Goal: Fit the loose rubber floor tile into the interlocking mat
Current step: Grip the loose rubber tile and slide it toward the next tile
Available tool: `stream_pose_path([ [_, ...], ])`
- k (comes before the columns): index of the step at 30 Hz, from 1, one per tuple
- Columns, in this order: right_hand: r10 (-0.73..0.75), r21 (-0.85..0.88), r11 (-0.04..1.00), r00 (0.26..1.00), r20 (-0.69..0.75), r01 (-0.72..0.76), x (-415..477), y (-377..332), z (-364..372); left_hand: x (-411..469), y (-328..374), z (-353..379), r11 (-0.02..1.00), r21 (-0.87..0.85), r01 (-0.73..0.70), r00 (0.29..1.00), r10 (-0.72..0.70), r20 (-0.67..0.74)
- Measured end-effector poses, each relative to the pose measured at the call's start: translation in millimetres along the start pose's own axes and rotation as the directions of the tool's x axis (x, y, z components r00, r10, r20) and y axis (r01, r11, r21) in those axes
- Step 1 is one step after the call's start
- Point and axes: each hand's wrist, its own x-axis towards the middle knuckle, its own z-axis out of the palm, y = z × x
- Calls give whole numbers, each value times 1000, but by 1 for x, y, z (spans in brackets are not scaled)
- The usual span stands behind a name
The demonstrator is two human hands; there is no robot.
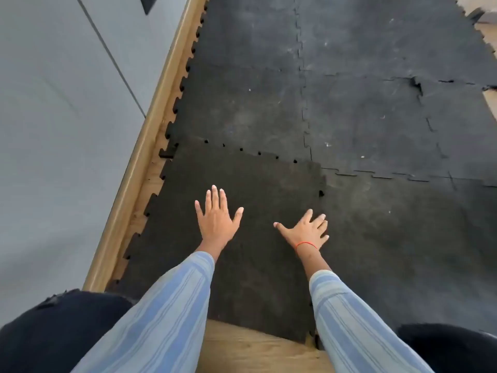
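Observation:
The loose black rubber tile (250, 179) lies flat in the near left corner of the interlocking mat (363, 111). Small dark gaps show along its far edge, where its teeth meet the tile beyond. Its right edge lies on top of the neighbouring tile (403, 238). My left hand (216, 219) rests palm down on the loose tile with fingers spread. My right hand (306, 231) presses flat near the tile's right edge, fingers apart. Neither hand holds anything.
A grey wall (53, 130) with a wooden skirting board (150, 135) runs along the left. Bare wooden floor (242, 343) shows at the near edge between my arms. My dark-clad knees sit at the bottom corners. A seam (415, 83) in the far mat is lifted.

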Motion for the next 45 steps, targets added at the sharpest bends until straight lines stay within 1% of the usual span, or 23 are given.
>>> stream_pose_path([
  [2,39,11,999,999,-23,-39,6,4,8,6,-14,8,996,-19,91,996,-91,26],
  [5,28,10,1000,994,-108,-27,16,12,24,18,-43,26,976,-30,216,975,-213,69],
  [8,44,34,999,983,-178,-38,25,13,29,28,-64,30,957,-53,285,957,-281,67],
  [14,69,51,997,984,-166,-61,36,11,30,54,-110,13,879,-132,459,887,-444,127],
  [18,75,57,996,984,-160,-66,37,10,31,66,-127,6,866,-170,470,880,-443,172],
  [22,97,111,990,985,-143,-81,35,7,29,63,-127,3,877,-156,455,889,-437,140],
  [25,85,144,988,985,-153,-63,33,8,27,52,-131,0,894,-109,434,897,-418,140],
  [32,7,164,986,986,-167,21,23,13,30,14,-137,3,859,-21,511,844,-497,201],
  [36,-13,163,986,983,-183,44,20,16,31,8,-133,-1,849,-18,529,831,-513,213],
  [41,-45,154,985,977,-207,78,17,19,37,-4,-134,-4,838,-3,546,822,-535,194],
  [45,-34,174,982,972,-232,76,12,20,44,-9,-136,-5,833,-10,553,811,-536,235],
])
